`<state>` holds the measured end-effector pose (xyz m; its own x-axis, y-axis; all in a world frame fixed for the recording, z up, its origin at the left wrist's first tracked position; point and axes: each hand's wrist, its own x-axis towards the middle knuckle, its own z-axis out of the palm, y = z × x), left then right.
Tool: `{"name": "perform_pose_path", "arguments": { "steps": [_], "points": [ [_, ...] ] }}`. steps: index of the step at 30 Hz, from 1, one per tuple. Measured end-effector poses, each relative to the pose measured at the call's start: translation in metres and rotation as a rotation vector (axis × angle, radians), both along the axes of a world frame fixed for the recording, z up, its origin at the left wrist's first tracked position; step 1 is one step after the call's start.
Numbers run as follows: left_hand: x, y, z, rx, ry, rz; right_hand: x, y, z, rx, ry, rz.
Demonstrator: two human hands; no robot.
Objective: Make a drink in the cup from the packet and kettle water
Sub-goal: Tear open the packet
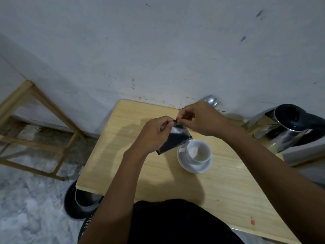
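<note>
Both hands meet above the far middle of the light wooden table (158, 182), working at the top edge of a small dark packet (177, 139). The left hand (154, 132) has its thumb and forefinger pressed together on the packet's upper corner, with the other fingers curled loosely behind the packet's left side. The right hand (202, 118) pinches the same top edge just beside the left fingertips, thumb and forefinger closed tight on it and the remaining fingers folded in toward the palm. The two pinches nearly touch. The packet hangs tilted from these grips, clear of the table, its lower corner just beside the rim of the white cup (198, 152). Its face is glossy and dark with a pale glare patch near the top. Any print or brand on it is too blurred to read. The cup sits upright on a white saucer (190, 167) right of the table's centre, its inside showing white. A steel kettle (288, 127) with a black lid and handle stands at the far right, well apart from the cup; no label on it can be made out. A small orange sticker (252, 221) lies near the table's near right edge, its marking unreadable. Metal cutlery (213, 100) shows behind the right hand, against the wall.
</note>
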<state>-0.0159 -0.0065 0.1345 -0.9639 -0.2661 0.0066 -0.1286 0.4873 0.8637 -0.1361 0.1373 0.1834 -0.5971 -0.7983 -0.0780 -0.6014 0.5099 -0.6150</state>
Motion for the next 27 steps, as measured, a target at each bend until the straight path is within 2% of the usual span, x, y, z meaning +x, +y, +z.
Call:
{"name": "perform_pose_path", "arguments": {
  "steps": [6, 13, 17, 23, 27],
  "points": [
    [-0.001, 0.004, 0.000, -0.028, 0.013, 0.024, 0.001, 0.001, 0.010, 0.006, -0.007, 0.009],
    [-0.002, 0.011, 0.008, -0.103, 0.026, 0.017, 0.001, -0.001, 0.024, 0.125, 0.193, 0.109],
    [-0.002, 0.009, 0.011, -0.079, 0.035, 0.022, -0.002, -0.003, 0.022, 0.080, 0.165, 0.114],
    [-0.002, 0.007, 0.021, 0.096, -0.003, 0.048, -0.002, -0.001, 0.020, 0.001, 0.144, 0.158],
    [-0.003, 0.008, 0.025, 0.283, -0.002, 0.118, 0.002, -0.002, 0.017, -0.092, 0.231, 0.195]
  ]
}}
